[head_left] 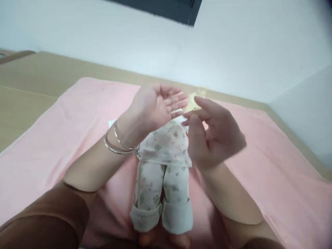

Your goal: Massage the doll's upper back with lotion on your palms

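Note:
A baby-sized figure in a white printed top (171,141) and matching trousers (151,183) with turned-up cuffs lies on its back; its head is hidden behind my hands, and I cannot tell whether it is a doll. Above its chest my left hand (155,107) is held palm up, fingers stretched out, with nothing in it. Two silver bangles (118,141) circle that wrist. Facing it from the right, my right hand (214,133) has its fingers apart and appears to hold nothing. Behind the fingertips shows a pale yellow, bottle-like thing (192,102), partly covered and blurred.
A pink cloth (85,114) lies under the figure, spread over a light wooden table (28,83). A white wall (233,52) rises behind the table's far edge, with a dark panel (166,10) on it. Small bare feet (147,238) show at the bottom.

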A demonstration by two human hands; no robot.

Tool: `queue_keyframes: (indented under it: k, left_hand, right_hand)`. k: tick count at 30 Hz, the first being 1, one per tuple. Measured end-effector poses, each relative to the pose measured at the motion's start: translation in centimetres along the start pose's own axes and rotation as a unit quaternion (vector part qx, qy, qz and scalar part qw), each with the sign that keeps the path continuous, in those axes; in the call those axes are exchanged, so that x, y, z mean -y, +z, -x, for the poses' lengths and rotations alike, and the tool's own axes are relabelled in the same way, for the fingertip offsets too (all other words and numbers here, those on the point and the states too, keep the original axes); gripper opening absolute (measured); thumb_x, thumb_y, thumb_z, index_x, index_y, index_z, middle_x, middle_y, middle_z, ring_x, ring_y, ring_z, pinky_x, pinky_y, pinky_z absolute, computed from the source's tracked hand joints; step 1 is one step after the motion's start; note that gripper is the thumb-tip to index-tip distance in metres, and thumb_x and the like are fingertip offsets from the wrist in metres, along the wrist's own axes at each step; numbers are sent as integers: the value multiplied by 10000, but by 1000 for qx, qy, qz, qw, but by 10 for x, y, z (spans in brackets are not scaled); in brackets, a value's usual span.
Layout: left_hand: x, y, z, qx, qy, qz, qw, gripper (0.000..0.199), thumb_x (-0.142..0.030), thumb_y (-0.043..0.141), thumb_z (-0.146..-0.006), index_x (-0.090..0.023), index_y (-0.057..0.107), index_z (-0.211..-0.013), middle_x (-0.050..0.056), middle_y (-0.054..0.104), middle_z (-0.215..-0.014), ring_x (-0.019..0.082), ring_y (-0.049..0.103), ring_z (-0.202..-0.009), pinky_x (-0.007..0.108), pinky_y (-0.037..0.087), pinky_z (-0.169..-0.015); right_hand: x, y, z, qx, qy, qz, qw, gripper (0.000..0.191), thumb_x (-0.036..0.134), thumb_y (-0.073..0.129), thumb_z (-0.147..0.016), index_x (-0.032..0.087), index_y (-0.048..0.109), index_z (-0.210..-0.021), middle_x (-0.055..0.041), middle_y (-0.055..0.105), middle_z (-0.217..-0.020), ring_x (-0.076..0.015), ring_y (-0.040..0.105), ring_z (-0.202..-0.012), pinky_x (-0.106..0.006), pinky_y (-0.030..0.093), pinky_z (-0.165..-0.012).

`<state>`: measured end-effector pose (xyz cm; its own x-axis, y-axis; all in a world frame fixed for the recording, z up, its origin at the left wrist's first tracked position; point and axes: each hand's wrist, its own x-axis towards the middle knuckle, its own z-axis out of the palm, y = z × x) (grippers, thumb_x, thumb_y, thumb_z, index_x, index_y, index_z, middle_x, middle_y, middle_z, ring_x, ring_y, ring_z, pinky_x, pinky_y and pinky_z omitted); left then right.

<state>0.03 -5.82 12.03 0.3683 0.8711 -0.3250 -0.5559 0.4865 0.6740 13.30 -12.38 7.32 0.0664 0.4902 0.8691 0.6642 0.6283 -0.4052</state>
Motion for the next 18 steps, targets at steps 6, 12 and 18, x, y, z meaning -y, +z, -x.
queue_keyframes:
  k: [6,12,18]
  left_hand:
    - [13,0,-36,11,-30,20,999,231,-179,556,-819,-130,657,-1021,199,703,-1246,287,649,-1301,405,497,-1196]
    - [19,33,-89,52,7,65,996,591,-422,434,-999,-191,392,-1541,155,296,-1692,211,255,-1602,332,357,-1267]
    - [19,50,-124,79,-12,119,990,722,-467,377,-1007,-185,173,-1640,163,121,-1740,206,130,-1628,336,349,-1263]
  right_hand:
    - [-111,2,-40,-92,154,84,980,346,229,533,-803,188,735,-1081,-97,783,-1050,-282,762,-967,-524,630,-887]
    - [-143,-2,-42,93,163,104,977,668,198,469,-823,158,505,-1489,-147,645,-1428,-316,631,-1308,-571,520,-1105]
    - [-158,20,-36,226,93,168,955,829,90,424,-789,11,244,-1594,-225,310,-1668,-305,269,-1581,-586,221,-1302]
